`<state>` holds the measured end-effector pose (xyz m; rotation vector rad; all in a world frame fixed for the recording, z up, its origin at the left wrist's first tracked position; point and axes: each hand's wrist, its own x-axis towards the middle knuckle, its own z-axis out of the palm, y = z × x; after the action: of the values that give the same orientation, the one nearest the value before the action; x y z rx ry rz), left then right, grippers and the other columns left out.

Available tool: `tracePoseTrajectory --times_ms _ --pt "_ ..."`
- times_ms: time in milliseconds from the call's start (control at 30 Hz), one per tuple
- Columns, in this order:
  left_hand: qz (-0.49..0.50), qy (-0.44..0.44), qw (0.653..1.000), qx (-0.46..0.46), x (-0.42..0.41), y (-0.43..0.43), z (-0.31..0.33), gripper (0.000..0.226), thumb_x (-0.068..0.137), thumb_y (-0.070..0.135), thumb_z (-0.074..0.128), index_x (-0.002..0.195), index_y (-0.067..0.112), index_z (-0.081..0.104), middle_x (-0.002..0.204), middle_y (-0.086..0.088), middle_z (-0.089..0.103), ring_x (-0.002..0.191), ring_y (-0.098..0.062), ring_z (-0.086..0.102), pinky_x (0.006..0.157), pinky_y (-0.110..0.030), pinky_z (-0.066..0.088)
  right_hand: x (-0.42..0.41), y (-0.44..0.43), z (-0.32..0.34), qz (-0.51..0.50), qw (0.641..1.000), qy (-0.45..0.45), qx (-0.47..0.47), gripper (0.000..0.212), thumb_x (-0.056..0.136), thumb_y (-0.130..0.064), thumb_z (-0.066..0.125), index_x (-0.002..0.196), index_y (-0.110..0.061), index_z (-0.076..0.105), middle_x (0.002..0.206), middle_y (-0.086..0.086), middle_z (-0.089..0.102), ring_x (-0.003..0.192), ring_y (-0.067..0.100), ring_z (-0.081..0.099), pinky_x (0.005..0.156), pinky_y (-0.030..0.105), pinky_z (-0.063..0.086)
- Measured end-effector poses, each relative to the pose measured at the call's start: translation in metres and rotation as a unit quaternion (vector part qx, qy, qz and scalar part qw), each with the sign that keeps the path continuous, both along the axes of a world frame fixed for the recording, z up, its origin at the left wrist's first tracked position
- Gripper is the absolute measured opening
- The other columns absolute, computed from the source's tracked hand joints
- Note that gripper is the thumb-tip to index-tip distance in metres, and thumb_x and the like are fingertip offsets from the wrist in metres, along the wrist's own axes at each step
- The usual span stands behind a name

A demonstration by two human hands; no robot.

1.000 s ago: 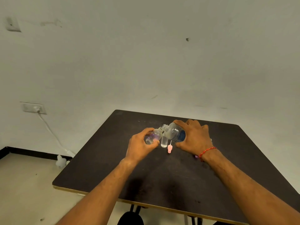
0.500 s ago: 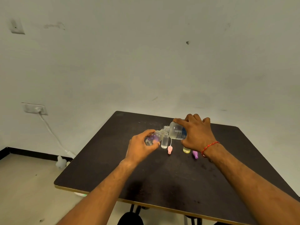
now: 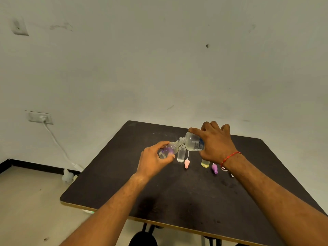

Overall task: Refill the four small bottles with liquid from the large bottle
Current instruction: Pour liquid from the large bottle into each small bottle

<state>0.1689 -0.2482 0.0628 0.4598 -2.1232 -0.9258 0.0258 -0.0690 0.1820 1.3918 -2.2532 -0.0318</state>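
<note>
Pale wall, dark desk [image 3: 177, 201]: the right hand [image 3: 215, 142] wraps its grip round the large clear blue-labelled plastic bottle [image 3: 192, 143], long axis near level, mouth pointing left onto the neck of the small purple-tinted clear bottle [image 3: 167, 151] (tilted to meet it), which the left hand [image 3: 152, 162] clasps.

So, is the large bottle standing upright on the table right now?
No, the right hand holds the large bottle tipped sideways, neck toward the small bottle in the left hand.

My right hand [image 3: 216, 145] hides the top of the yellow bottle [image 3: 205, 163] and the rear of the large bottle [image 3: 192, 142]; its label I can't read
</note>
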Motion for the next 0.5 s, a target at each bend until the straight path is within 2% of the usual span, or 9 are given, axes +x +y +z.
tracePoseTrajectory --times_ms 233,400,500 --pt "-0.001 -0.008 1.0 -0.002 0.0005 -0.0008 0.0014 0.049 0.08 0.048 0.082 0.125 0.04 0.065 0.107 0.024 0.068 0.1 0.012 0.062 0.081 -0.003 0.047 -0.0011 -0.0024 0.0027 0.0 1.0 0.004 0.015 0.079 0.073 -0.038 0.071 0.142 -0.043 0.033 0.12 -0.001 0.047 0.116 0.02 0.041 0.094 0.045 0.031" --pt "-0.001 -0.007 1.0 0.0 0.0009 -0.0009 0.0012 0.049 0.079 0.049 0.082 0.124 0.04 0.066 0.107 0.022 0.069 0.1 0.01 0.064 0.083 -0.006 0.05 -0.0022 -0.0032 0.0034 0.003 1.0 0.009 0.017 0.078 0.074 -0.039 0.07 0.142 -0.043 0.033 0.122 -0.001 0.047 0.118 0.02 0.04 0.095 0.045 0.031" --pt "0.0 -0.008 1.0 -0.001 0.0016 -0.0011 0.0012 0.049 0.08 0.049 0.081 0.126 0.039 0.065 0.107 0.024 0.067 0.099 0.01 0.064 0.081 -0.003 0.048 -0.0022 -0.0043 0.0037 0.002 1.0 0.008 0.02 0.078 0.074 -0.04 0.071 0.142 -0.044 0.033 0.124 -0.001 0.047 0.119 0.02 0.04 0.096 0.045 0.031"
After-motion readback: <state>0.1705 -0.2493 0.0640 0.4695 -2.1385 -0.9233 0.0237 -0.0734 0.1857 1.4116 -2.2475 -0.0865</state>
